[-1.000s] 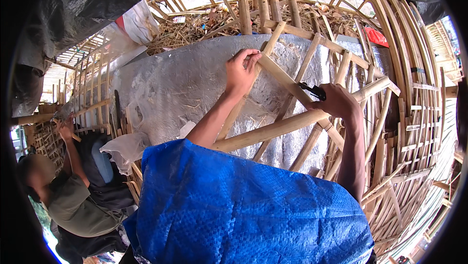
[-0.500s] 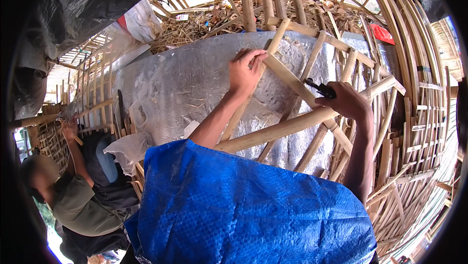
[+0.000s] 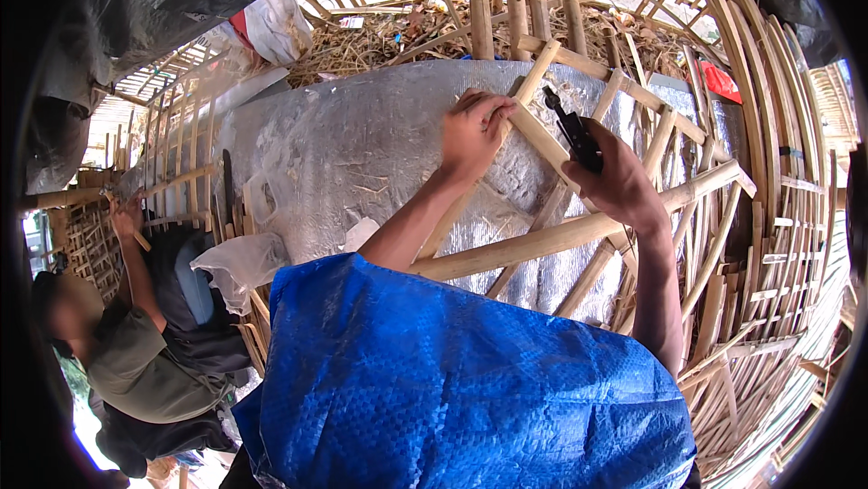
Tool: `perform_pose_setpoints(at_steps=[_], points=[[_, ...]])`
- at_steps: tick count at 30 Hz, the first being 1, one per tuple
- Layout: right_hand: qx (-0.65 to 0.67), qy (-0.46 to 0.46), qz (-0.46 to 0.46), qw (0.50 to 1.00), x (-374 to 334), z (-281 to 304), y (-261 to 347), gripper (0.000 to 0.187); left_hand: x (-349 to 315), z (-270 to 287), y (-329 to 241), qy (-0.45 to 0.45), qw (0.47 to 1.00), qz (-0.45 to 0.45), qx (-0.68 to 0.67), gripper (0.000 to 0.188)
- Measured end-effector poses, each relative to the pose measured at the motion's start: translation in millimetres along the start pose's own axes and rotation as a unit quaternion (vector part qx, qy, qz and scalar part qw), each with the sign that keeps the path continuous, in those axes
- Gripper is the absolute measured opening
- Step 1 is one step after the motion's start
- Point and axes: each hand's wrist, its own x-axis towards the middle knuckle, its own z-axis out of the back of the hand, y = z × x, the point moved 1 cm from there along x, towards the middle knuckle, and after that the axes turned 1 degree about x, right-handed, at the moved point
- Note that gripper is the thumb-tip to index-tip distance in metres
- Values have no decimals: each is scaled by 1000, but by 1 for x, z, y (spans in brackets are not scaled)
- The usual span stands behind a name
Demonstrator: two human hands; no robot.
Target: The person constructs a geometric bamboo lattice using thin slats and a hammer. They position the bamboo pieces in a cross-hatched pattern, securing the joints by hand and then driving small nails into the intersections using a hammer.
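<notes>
A bamboo frame (image 3: 579, 229) of slats and round poles lies in front of me. My left hand (image 3: 472, 135) is closed, its fingertips pinching the corner where a flat bamboo slat (image 3: 539, 137) meets a second slat (image 3: 541, 64). My right hand (image 3: 622, 183) is wrapped round a black hand tool (image 3: 570, 126) with a narrow, jaw-like tip; its exact kind is unclear. The tool's tip points up and away, just right of the corner, apparently apart from the slats. Below my right hand a thick round bamboo pole (image 3: 520, 243) crosses the frame.
A silver foil sheet (image 3: 344, 136) lies under the frame. A blue woven tarp (image 3: 470, 371) covers my lap. Bamboo lattice (image 3: 782, 254) stands at the right, with a red plastic piece (image 3: 721, 82) near it. Another person (image 3: 154, 362) works at the left.
My right hand has moved the black tool left and upward, closer to the slat corner. The left hand keeps its pinch there, and the whole view has shifted slightly.
</notes>
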Motion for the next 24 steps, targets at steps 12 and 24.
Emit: perform_pose_setpoints(at_steps=[12, 24], points=[[129, -97, 34, 986, 5, -38, 14, 23, 2, 2, 6, 8, 1000, -12, 15, 10], [536, -104, -57, 836, 9, -19, 4, 41, -2, -7, 8, 7, 1000, 12, 6, 9]])
